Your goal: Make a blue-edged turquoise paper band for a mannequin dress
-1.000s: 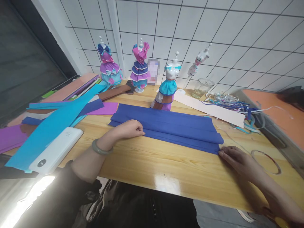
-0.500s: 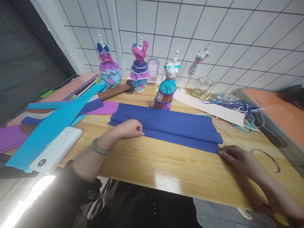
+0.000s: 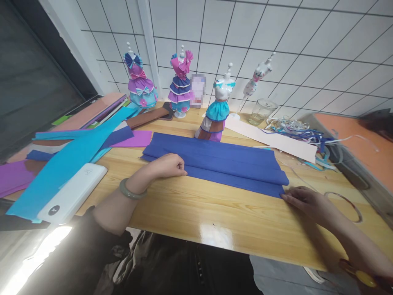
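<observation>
A dark blue sheet of crepe paper [image 3: 215, 155] lies lengthwise across the wooden table, with a fold running along its near side. My left hand [image 3: 170, 165] rests over its near edge, left of the middle, fingers curled and pinching that edge. At the near right corner, my right hand [image 3: 302, 198] grips the paper between thumb and fingers. Just behind the sheet stands a small dress form [image 3: 223, 90] with a turquoise, brown and purple tiered skirt.
Two dressed forms [image 3: 180, 90] and a tilted bare form [image 3: 259, 76] stand along the tiled wall. Coloured paper strips [image 3: 80, 147] and a white power bank [image 3: 73, 192] lie left. At right are a glass jar [image 3: 262, 111], tangled ribbons [image 3: 294, 128] and a hoop [image 3: 346, 205].
</observation>
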The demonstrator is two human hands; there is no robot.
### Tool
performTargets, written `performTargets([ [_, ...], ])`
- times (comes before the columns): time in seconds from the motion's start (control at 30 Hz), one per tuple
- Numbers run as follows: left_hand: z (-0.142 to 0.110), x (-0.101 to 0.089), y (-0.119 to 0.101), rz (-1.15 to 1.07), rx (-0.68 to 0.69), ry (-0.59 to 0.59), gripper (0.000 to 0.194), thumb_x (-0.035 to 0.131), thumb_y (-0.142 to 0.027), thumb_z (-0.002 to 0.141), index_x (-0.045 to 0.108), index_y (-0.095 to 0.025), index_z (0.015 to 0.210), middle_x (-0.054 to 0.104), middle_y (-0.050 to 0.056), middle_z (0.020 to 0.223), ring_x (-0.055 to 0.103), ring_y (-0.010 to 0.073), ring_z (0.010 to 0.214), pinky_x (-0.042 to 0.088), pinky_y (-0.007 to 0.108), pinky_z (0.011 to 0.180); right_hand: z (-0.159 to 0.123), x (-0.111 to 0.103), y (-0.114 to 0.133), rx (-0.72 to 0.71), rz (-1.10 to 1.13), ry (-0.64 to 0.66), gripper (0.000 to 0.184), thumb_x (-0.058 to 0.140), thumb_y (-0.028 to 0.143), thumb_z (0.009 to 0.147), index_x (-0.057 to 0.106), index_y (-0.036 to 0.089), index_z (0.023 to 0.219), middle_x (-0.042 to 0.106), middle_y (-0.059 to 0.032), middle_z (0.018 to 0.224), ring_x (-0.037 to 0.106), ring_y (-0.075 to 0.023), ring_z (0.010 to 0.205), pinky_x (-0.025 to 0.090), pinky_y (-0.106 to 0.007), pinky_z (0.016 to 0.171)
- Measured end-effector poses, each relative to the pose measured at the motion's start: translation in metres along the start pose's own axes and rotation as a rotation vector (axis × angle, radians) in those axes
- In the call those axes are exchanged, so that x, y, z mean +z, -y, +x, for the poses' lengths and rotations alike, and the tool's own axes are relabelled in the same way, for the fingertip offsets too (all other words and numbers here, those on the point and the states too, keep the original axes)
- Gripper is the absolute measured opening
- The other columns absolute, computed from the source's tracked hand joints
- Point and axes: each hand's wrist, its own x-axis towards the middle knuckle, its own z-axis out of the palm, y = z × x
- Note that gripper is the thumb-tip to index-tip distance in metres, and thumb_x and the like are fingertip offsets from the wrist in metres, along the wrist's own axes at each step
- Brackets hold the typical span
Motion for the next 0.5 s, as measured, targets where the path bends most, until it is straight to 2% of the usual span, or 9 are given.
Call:
performTargets([
  [0.07,-0.0004,-0.0005,-0.0007,-0.007,-0.006,-0.005,0.026,0.058,-0.043,0.07,0.061,-0.018,0.063,0.065,0.0,0.067,0.054,0.0125,0.061,0.033,0.023,0.054,0.0,-0.0011,-0.0001,0.003,0.007,0.081,0.039,0.049,0.056,0.081,0.067,0.022,0.077,0.065,-0.0055,0.084,0.061,-0.0215,0.078,0.044,-0.031,0.07],
  [0.1,-0.0005,-0.0007,-0.0011,-0.008,-0.006,-0.008,0.026,0.059,-0.043,0.07,0.061,-0.018,0.062,0.064,0.0,0.067,0.054,0.0125,0.061,0.033,0.024,0.054,0.0001,-0.0014,-0.0005,0.006,0.005,0.082,0.039,0.048,0.056,0.081,0.067,0.022,0.078,0.065,-0.0054,0.085,0.061,-0.0215,0.079,0.043,-0.031,0.071],
  [0.43,-0.0029,-0.0035,-0.006,-0.009,-0.016,0.006,0.027,0.059,-0.044,0.071,0.062,-0.018,0.063,0.064,0.0,0.066,0.051,0.0114,0.059,0.032,0.024,0.053,0.002,-0.0001,-0.0017,0.0,-0.003,0.064,0.038,0.05,0.055,0.079,0.066,0.022,0.07,0.065,-0.0051,0.08,0.061,-0.0218,0.076,0.043,-0.031,0.068],
  [0.5,-0.0036,-0.0039,-0.0062,-0.013,-0.025,0.005,0.028,0.059,-0.044,0.071,0.061,-0.018,0.061,0.063,0.0,0.065,0.051,0.0114,0.058,0.031,0.024,0.052,0.0016,0.0,-0.0008,-0.01,-0.01,-0.006,0.037,0.053,0.056,0.077,0.066,0.022,0.068,0.065,-0.0042,0.078,0.061,-0.0207,0.073,0.044,-0.029,0.066],
])
